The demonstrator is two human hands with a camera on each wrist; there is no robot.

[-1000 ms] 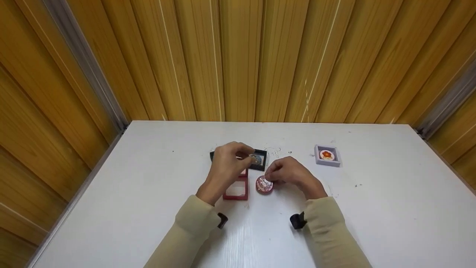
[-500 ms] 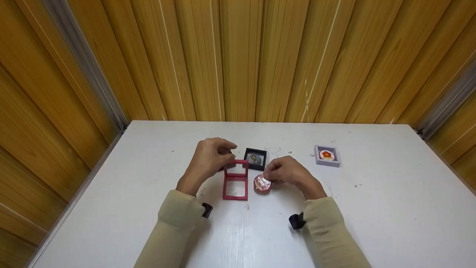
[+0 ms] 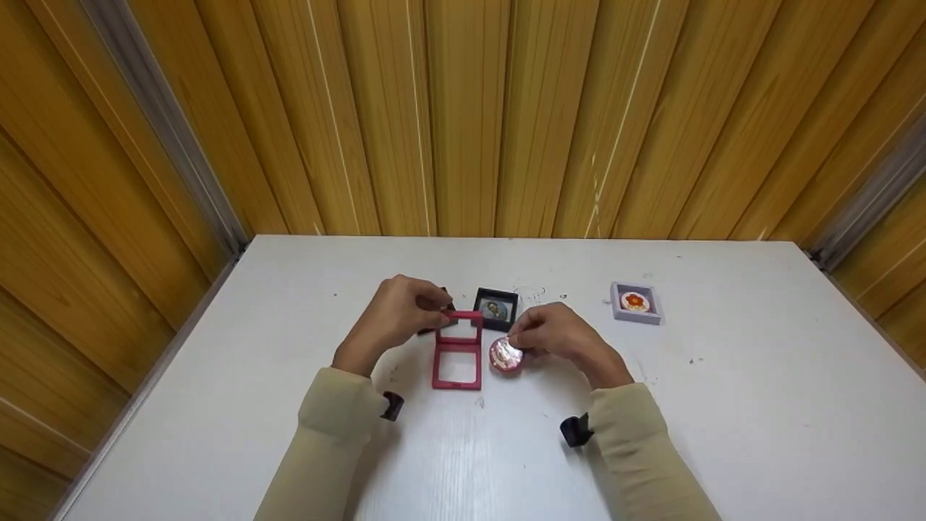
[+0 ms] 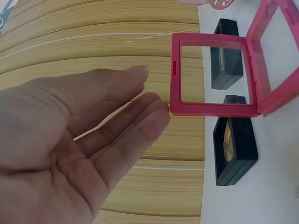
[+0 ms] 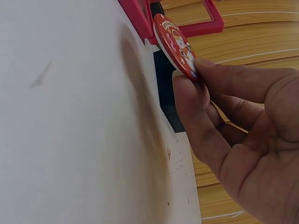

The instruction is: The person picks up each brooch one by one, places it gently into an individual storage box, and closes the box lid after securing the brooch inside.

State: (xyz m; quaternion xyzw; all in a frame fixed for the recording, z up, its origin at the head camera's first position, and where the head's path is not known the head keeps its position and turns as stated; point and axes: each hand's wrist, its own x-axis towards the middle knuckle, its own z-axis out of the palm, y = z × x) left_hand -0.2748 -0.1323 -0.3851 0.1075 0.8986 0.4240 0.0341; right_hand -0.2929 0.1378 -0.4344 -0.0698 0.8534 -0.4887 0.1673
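Note:
A pink hinged display frame (image 3: 457, 386) stands unfolded on the table, one half flat and the other raised. My left hand (image 3: 400, 316) is beside the raised half; in the left wrist view its fingers are loosely extended, fingertips at the frame's corner, and whether they touch cannot be told. Between thumb and fingers of my right hand (image 3: 568, 336) is a round red badge (image 5: 174, 44) with a cartoon picture. This badge is tilted, just above the table and right of the pink frame's flat half.
Behind the pink frame stands a black display frame (image 3: 478, 310) with a bluish round badge. Another black frame (image 4: 236, 163), holding an orange badge, is partly behind my left hand. A lilac frame (image 3: 638, 317) with a flower badge lies to the right.
My left hand has moved left, uncovering the pink frame and the black frame with the bluish badge. My right hand has brought the badge slightly left, towards the pink frame, and tilted it.

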